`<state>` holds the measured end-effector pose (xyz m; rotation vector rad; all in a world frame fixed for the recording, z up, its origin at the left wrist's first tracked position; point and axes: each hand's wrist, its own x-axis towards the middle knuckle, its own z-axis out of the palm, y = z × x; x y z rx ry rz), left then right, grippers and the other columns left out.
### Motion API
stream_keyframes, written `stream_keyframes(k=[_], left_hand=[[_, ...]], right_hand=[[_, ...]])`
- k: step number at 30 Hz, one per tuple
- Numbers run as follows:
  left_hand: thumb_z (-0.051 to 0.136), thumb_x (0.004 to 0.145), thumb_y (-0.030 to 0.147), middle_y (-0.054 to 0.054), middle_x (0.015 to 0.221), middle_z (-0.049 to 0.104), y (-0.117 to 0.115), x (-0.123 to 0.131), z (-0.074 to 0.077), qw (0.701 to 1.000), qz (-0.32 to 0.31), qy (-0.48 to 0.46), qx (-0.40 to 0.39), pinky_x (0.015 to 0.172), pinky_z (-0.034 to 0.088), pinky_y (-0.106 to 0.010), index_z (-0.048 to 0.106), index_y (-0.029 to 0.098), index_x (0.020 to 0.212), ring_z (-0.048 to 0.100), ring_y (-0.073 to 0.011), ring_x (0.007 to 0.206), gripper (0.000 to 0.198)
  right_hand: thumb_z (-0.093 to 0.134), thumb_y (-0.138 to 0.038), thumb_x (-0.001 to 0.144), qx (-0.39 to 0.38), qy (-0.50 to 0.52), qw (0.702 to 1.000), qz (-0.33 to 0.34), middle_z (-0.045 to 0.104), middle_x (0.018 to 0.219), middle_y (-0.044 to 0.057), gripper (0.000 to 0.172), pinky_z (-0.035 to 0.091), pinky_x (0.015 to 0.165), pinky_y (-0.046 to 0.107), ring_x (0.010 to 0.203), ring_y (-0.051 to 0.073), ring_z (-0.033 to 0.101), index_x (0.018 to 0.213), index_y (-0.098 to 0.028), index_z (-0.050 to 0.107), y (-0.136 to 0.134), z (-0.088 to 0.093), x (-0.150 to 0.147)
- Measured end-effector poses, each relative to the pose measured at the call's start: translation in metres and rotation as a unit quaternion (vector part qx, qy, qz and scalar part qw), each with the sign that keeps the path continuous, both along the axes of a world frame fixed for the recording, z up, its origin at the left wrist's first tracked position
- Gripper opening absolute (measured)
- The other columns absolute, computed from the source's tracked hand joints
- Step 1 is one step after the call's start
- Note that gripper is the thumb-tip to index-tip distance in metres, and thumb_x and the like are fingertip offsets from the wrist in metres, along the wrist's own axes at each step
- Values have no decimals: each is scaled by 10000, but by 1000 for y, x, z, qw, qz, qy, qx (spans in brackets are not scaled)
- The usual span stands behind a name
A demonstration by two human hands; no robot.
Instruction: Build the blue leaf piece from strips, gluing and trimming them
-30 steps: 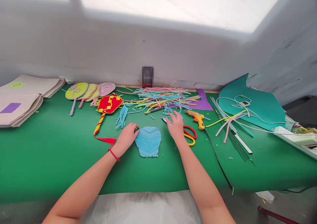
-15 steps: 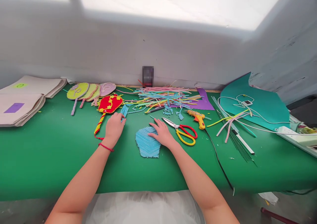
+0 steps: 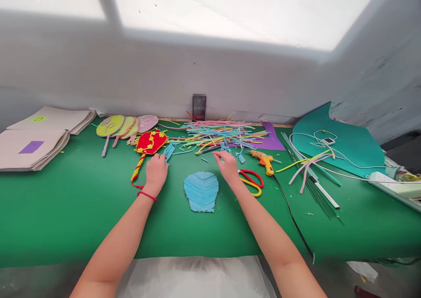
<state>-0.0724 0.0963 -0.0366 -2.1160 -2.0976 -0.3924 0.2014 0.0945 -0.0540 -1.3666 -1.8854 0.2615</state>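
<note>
A blue panel of pipe cleaners laid side by side [image 3: 201, 192] lies flat on the green table, between my hands. My left hand [image 3: 157, 171] is closed, its fingertips at a small bundle of blue pipe cleaner pieces [image 3: 169, 151]. To the right, my right hand [image 3: 227, 168] hovers over the scissors [image 3: 252, 181] and hides their blades; only the red and yellow handles show. Its thumb and forefinger are pinched, and whatever is between them is too small to make out. A short blue piece [image 3: 204, 159] lies just left of those fingertips.
Behind the hands spreads a pile of coloured pipe cleaners [image 3: 217, 135]. A red fan [image 3: 151, 142] and several pastel fans [image 3: 110, 126] lie left. At right are a yellow glue gun [image 3: 266, 163] with a black cord, thin wires [image 3: 320, 201] and a teal sheet [image 3: 355, 144].
My right hand has lifted off the blue panel and moved up and right over the scissors, its fingers now pinched. My left hand stays by the blue pieces. The view has shifted slightly.
</note>
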Motion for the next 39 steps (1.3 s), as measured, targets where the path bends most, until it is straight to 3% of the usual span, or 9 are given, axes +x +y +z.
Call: stream_keyframes(k=[4, 6, 9, 17, 23, 26, 29, 34, 39], left_hand=[[417, 876, 167, -87, 965, 607, -8, 21, -3, 984, -131, -101, 60, 788, 428, -341, 589, 175, 978, 573, -227, 924, 200], [413, 889, 170, -70, 951, 612, -14, 34, -6, 968, -199, -142, 47, 793, 433, -321, 589, 181, 974, 576, -203, 908, 196], [423, 902, 216, -65, 935, 616, -22, 46, -10, 957, -244, -153, 12, 776, 436, -335, 595, 184, 976, 577, -203, 864, 190], [409, 900, 193, -71, 954, 619, -23, 46, -17, 945, -257, -198, -42, 801, 448, -347, 606, 188, 959, 579, -205, 877, 205], [414, 892, 184, -69, 982, 611, -21, 46, -20, 930, -265, -250, -47, 823, 459, -326, 606, 185, 957, 582, -192, 912, 202], [411, 895, 198, -70, 978, 612, -20, 45, -21, 928, -262, -262, -45, 821, 463, -328, 606, 180, 961, 585, -193, 910, 207], [396, 902, 210, -69, 969, 617, -19, 45, -21, 926, -261, -268, -45, 811, 467, -328, 608, 181, 970, 588, -195, 904, 225], [396, 906, 232, -70, 989, 641, -22, 48, -19, 919, -276, -276, -57, 843, 462, -345, 617, 190, 1018, 596, -205, 926, 251], [422, 894, 237, -70, 1175, 620, -25, 51, -11, 917, -273, -282, -75, 961, 416, -370, 620, 194, 1064, 554, -221, 1087, 265]], right_hand=[[410, -319, 923, 43, -100, 990, -85, 678, 966, 67, 292, 420, 839, 331, 911, 202, 578, 1027, -204, 657, 59, 25, 20], [432, -280, 909, 7, -219, 968, -124, 668, 1006, 80, 264, 404, 813, 329, 940, 216, 559, 1007, -195, 661, 91, 33, 34], [504, -215, 856, -10, -262, 956, -132, 657, 1026, 132, 207, 372, 809, 358, 960, 253, 534, 963, -147, 667, 123, 36, 50], [456, -125, 826, -4, -307, 943, -130, 636, 968, 165, 195, 339, 782, 350, 885, 240, 531, 866, -109, 646, 130, 30, 51], [381, -191, 892, 47, -230, 960, -155, 616, 1045, 141, 241, 373, 689, 309, 808, 214, 572, 1016, -126, 577, 136, 79, 42], [377, -252, 921, 112, -97, 986, -75, 645, 925, 86, 218, 410, 721, 300, 784, 188, 586, 1031, -156, 539, 116, 114, 24], [408, -303, 926, 135, -55, 988, 47, 644, 907, 48, 191, 437, 768, 298, 809, 164, 585, 994, -187, 544, 64, 128, 2], [354, -235, 948, 110, -202, 966, 120, 651, 859, 64, 274, 405, 750, 313, 804, 179, 552, 869, -213, 615, -30, 91, -16], [375, -268, 943, 39, -193, 977, 87, 660, 818, 60, 272, 412, 747, 322, 788, 186, 551, 866, -209, 630, -48, 42, 0]])
